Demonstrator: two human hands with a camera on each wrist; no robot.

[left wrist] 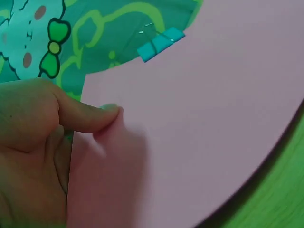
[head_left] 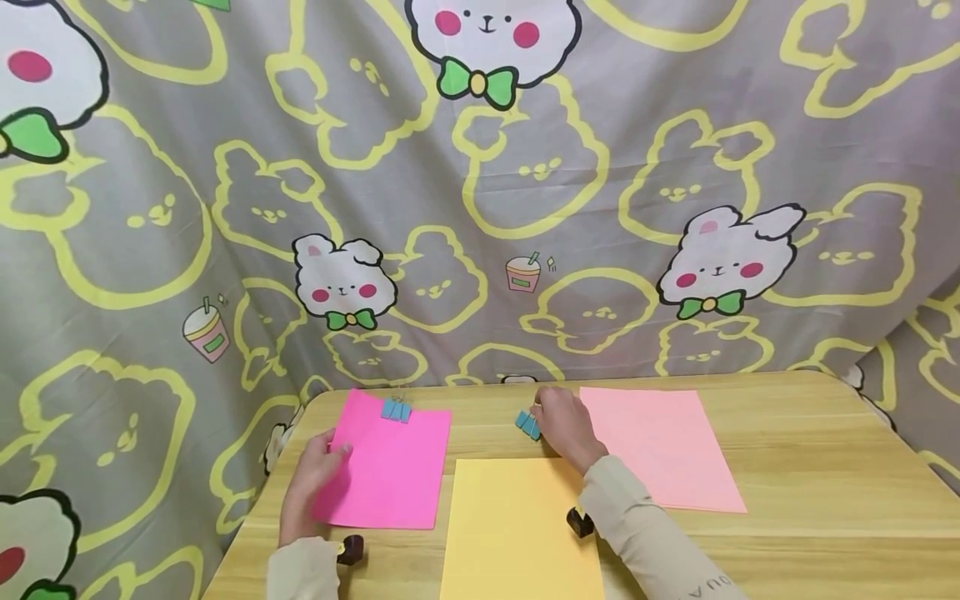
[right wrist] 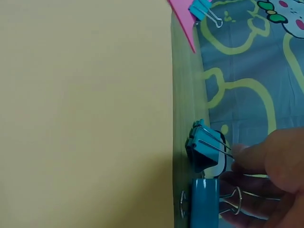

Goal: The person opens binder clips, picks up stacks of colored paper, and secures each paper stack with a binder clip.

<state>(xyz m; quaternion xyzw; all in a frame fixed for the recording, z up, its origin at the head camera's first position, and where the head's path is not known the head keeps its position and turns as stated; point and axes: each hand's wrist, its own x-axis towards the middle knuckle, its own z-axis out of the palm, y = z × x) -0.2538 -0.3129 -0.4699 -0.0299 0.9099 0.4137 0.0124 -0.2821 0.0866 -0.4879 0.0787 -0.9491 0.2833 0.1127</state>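
My left hand [head_left: 313, 473] pinches the left edge of a stack of bright pink paper [head_left: 393, 475], thumb on top, as the left wrist view shows too. Along that paper's top edge a blue binder clip [head_left: 396, 410] is clamped, its wire handles pointing to the back. Near the back of the table my right hand [head_left: 568, 427] pinches a second blue binder clip [right wrist: 205, 146] by its wire handles. Right beside it, under the curled fingers, another blue binder clip [right wrist: 204, 203] lies on the table in the right wrist view.
Yellow paper [head_left: 517, 529] lies at the front middle, partly under the right forearm. Light pink paper [head_left: 667, 450] is to the right of the right hand. A patterned grey curtain [head_left: 480, 317] hangs behind the wooden table [head_left: 817, 483].
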